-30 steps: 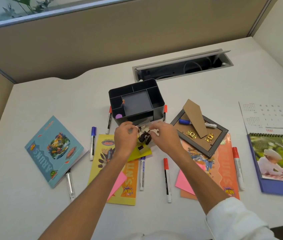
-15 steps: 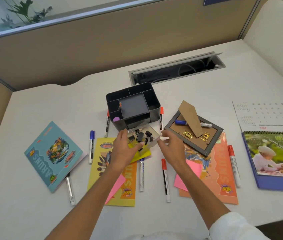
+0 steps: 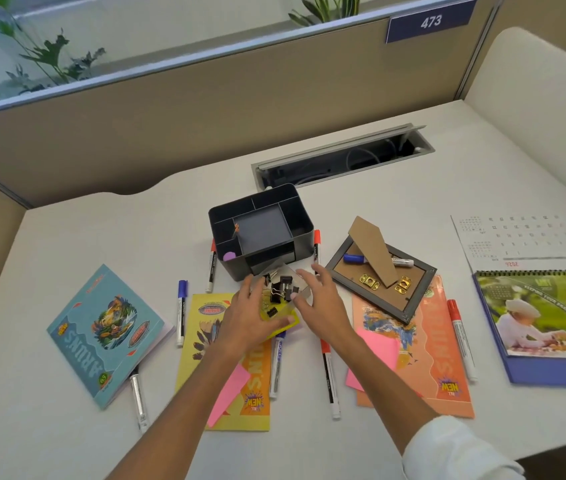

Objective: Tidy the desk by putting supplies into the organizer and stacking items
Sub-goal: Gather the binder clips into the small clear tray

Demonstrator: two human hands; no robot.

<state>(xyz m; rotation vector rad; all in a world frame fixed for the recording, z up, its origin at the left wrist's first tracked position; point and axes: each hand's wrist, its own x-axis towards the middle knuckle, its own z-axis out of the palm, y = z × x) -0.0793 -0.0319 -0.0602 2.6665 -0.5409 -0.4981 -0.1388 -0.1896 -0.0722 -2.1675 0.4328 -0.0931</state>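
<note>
A pale tabletop (image 3: 101, 230) in a beige cubicle fills my view, with plants behind the partition. The dark organizer (image 3: 260, 230) sits near the middle, its small front drawer pulled out toward me. Just in front of it lies a heap of black binder clips (image 3: 281, 289), resting on what looks like a clear tray over a yellow sticky pad (image 3: 283, 317); I cannot tell exactly where tray ends and pad begins.

My left hand (image 3: 250, 317) lies flat with fingers spread, the thumb pressing the yellow pad's edge, gripping nothing that I can make out. My right hand (image 3: 319, 299) is open and loosely curved, fingertips touching the right side of the clip heap, nothing closed in it.

Markers (image 3: 181, 313) lie scattered around three booklets (image 3: 105, 334), and a picture frame (image 3: 381, 275) lies face down to the right, beside a calendar (image 3: 544, 327).

I judge the clips light, hard and slick, with wire handles that tangle, so they should lift in clumps. I'd pinch them by the black bodies, or cup both hands around the heap, since loose ones will skitter on this smooth surface.
</note>
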